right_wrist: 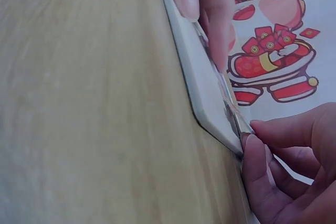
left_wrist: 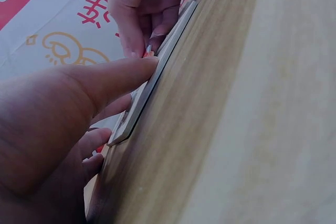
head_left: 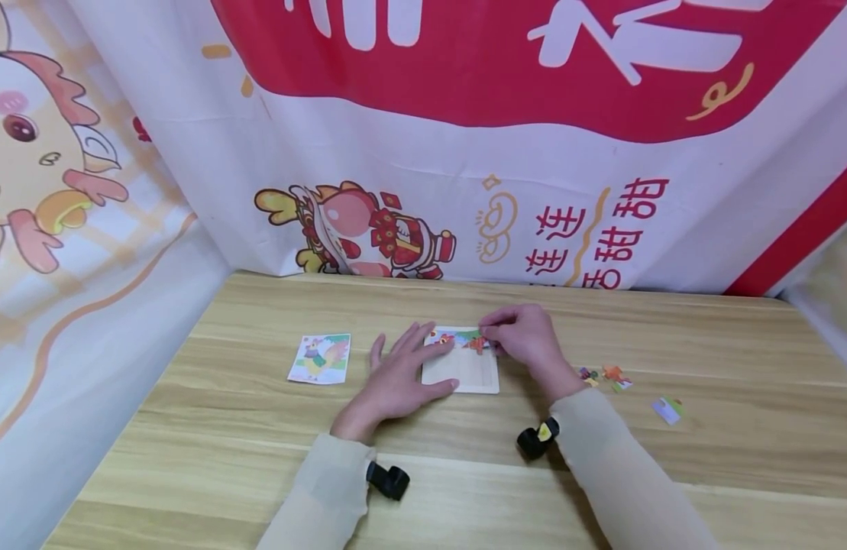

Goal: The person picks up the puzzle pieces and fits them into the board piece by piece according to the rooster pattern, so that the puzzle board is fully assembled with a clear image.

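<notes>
A square wooden puzzle board [head_left: 467, 374] lies on the table, with colourful puzzle pieces [head_left: 442, 338] along its far edge and bare wood in its nearer part. My left hand [head_left: 402, 378] rests over the board's left side with fingers spread. Its thumb touches the near part, and another finger touches the pieces. At the far right corner my right hand [head_left: 526, 336] pinches a puzzle piece [left_wrist: 148, 52] between thumb and fingertips. That piece is mostly hidden by the fingers; a bit of orange shows. The right wrist view has both hands at the board [right_wrist: 202, 95].
A picture card [head_left: 320, 359] of a cartoon bird lies left of the board. Several loose puzzle pieces [head_left: 614, 374] lie to the right, with a separate piece [head_left: 667, 410] nearer the front. A printed cloth [head_left: 396, 137] hangs behind the table [head_left: 464, 473].
</notes>
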Tool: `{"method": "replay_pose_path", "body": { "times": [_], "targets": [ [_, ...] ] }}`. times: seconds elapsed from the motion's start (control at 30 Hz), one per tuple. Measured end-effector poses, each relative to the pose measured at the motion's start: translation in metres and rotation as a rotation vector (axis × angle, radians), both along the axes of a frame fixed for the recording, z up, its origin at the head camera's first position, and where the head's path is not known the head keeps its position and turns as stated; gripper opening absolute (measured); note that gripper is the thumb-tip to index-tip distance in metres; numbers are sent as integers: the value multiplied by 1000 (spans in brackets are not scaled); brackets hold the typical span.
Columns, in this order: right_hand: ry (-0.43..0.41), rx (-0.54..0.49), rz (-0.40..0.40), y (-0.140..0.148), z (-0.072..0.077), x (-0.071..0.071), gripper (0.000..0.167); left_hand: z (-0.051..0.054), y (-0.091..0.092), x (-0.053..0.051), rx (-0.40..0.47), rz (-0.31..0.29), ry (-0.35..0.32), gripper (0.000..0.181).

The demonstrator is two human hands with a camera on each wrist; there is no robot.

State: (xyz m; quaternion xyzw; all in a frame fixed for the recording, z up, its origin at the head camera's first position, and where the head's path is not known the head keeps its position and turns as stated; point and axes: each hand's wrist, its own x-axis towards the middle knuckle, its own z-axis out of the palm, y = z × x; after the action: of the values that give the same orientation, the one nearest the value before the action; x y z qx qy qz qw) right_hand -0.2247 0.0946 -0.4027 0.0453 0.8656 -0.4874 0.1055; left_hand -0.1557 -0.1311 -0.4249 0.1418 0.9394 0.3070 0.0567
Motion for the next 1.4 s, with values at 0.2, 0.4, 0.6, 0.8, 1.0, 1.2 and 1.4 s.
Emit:
{"method": "replay_pose_path", "body": {
  "times": [0.2,0.4,0.6,0.8,1.0,1.2,1.4],
  "targets": [
    [41,60,0,-4,-1,-1,10,2,0,1,1,0,-1,64],
    [96,132,18,-6,-1,0,8,3,-1,1,-1,-2,-1,63],
    [138,203,41,-9,0,3,9,3,-1,1,2,1,-2,63],
    [145,237,52,-11,1,4,11,2,-1,1,3,-1,-2,63],
    [140,255,59,-9,0,3,15,1,0,1,4,-1,-3,63],
    [141,245,59,-9,-2,3,14,1,1,1,3,-2,-1,63],
    [136,236,55,-8,-4,2,13,2,1,1,3,3,-2,63]
  ]
}}
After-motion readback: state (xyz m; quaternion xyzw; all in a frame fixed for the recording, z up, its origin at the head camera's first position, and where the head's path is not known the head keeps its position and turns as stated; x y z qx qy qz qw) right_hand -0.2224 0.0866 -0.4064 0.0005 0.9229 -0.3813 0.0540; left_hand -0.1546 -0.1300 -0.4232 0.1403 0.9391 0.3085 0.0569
